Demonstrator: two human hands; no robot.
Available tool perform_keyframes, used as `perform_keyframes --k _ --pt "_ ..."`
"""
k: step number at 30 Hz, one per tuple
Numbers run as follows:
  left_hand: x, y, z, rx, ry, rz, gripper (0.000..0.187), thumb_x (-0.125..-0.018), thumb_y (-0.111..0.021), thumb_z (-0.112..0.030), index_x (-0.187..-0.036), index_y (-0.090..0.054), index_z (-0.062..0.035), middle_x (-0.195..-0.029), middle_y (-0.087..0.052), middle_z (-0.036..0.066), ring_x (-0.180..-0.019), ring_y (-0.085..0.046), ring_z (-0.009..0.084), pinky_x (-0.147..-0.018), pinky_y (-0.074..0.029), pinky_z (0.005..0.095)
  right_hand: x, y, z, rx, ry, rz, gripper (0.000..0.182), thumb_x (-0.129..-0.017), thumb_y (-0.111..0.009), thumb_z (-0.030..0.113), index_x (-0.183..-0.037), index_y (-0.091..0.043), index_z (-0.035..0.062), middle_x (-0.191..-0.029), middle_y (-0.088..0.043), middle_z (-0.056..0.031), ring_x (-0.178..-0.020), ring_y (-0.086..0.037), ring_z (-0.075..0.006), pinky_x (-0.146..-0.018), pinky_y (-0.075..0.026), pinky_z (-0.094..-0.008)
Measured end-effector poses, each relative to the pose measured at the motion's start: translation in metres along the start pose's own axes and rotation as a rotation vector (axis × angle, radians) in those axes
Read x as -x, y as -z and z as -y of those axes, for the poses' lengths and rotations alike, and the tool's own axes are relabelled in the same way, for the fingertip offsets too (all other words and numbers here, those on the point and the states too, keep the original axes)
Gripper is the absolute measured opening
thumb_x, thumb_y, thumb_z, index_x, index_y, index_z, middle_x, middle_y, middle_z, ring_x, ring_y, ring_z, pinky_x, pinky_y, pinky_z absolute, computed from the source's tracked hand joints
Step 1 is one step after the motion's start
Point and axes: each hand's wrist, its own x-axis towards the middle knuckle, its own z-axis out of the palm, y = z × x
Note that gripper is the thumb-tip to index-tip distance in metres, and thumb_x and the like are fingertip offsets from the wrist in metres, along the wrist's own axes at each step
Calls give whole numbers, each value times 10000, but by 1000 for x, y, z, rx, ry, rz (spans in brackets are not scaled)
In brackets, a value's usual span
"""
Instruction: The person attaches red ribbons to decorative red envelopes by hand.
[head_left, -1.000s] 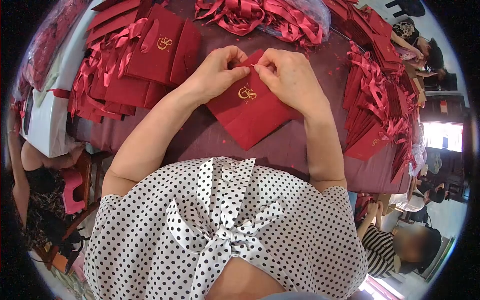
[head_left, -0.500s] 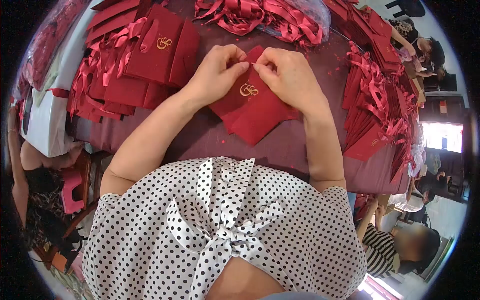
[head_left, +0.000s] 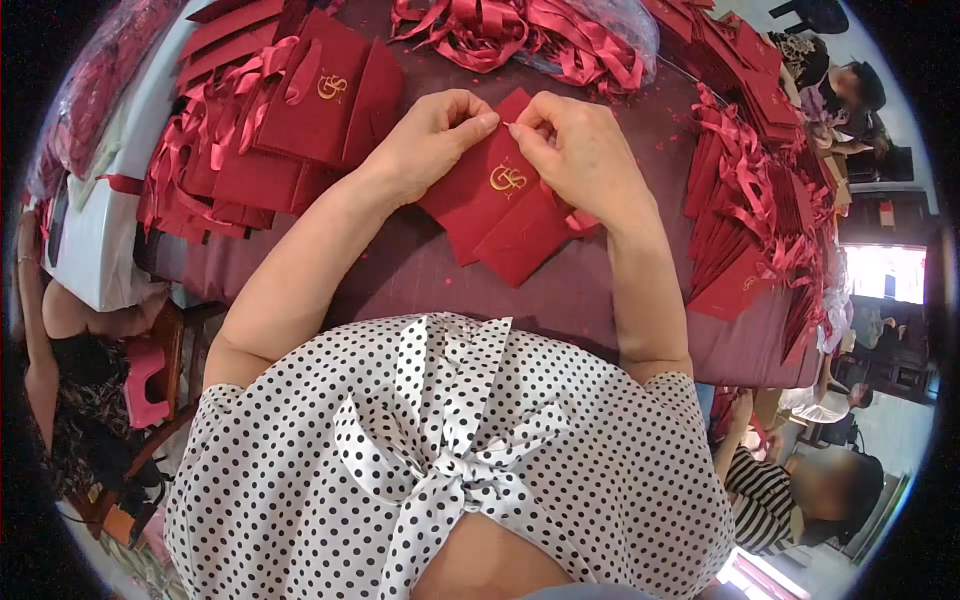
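Note:
A red bag (head_left: pixel 510 215) with a gold emblem lies tilted on the dark red tablecloth in front of me, on top of other red pieces. At its upper part my left hand (head_left: pixel 440 135) is closed, thumb and forefinger pinched together. Close beside it on the right, my right hand (head_left: pixel 575 150) also pinches with thumb and forefinger. What sits between the fingertips of either hand is too small to name. A bit of red ribbon (head_left: pixel 580 220) shows below my right hand.
Red bags with ribbons (head_left: pixel 315 100) are piled at the left, and more stacked bags (head_left: pixel 725 210) stand at the right. Loose red ribbons (head_left: pixel 540 40) lie at the back by clear plastic. A white box (head_left: pixel 98 240) stands far left. Other people sit on both sides.
The bag has turned slightly, with its emblem shifted a little to the right. A bit of ribbon has come into view below my right hand. Both hands still pinch close together.

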Motion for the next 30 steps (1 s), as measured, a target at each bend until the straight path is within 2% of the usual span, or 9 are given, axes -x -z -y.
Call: perform_keyframes --k 1,3,4,7,9,12,18,20,30 --pt "0 -1 2 -38 -28 -22 133 -925 -581 -157 -901 -562 -28 -798 -543 -45 -743 -466 43 -669 -397 203 0 0 -1 16 27 -2 137 -811 -611 130 -786 -615 -5 -781 -648 -191 -771 -640 -357 -680 -503 -451" --pt "1 -1 6 -624 -341 -174 147 -883 -624 -150 -901 -561 -19 -805 -568 21 -797 -506 123 -693 -413 252 0 -1 -1 32 55 -4 131 -810 -607 125 -785 -608 -4 -775 -645 -188 -762 -638 -358 -673 -507 -450" --pt "6 -6 4 -734 -500 -225 142 -835 -650 -108 -908 -564 -21 -826 -569 92 -869 -522 231 -743 -412 325 2 -3 1 101 88 -23 125 -811 -601 118 -777 -596 -2 -769 -640 -186 -752 -636 -358 -674 -510 -451" --pt "10 -14 4 -928 -739 -277 111 -811 -626 -30 -907 -570 -33 -859 -563 111 -901 -513 298 -791 -380 400 8 -14 14 277 107 -73 104 -816 -585 103 -782 -573 5 -757 -629 -180 -737 -631 -360 -664 -516 -447" --pt "10 -10 1 -887 -691 -301 95 -826 -623 -41 -903 -570 -29 -872 -568 107 -905 -513 282 -764 -393 379 7 -17 11 325 164 -129 116 -822 -598 111 -847 -553 7 -757 -629 -174 -728 -629 -358 -617 -514 -432" --pt "13 -9 -11 -690 -514 -258 76 -848 -607 -96 -869 -593 -24 -828 -599 102 -880 -528 279 -778 -407 378 1 -1 3 -177 35 -88 202 -792 -679 129 -881 -539 15 -737 -626 -163 -703 -630 -344 -604 -487 -422" --pt "10 2 -15 -571 -411 -136 144 -896 -571 -125 -926 -599 13 -835 -621 95 -867 -562 217 -760 -454 330 -2 1 -2 -176 183 -87 190 -777 -701 139 -868 -567 40 -703 -612 -154 -661 -625 -336 -587 -470 -405" --pt "8 4 -18 -271 -264 -60 133 -904 -556 -94 -931 -598 29 -860 -644 90 -842 -594 163 -746 -473 291 -1 7 -1 -190 135 -50 200 -775 -703 144 -873 -566 35 -703 -615 -153 -652 -625 -327 -581 -469 -391" --pt "5 14 -13 -559 -342 -7 161 -838 -645 -110 -918 -627 29 -806 -620 126 -820 -609 200 -716 -476 341 -3 6 -3 -324 79 74 215 -791 -702 152 -880 -559 18 -680 -637 -98 -615 -641 -194 -564 -473 -312"
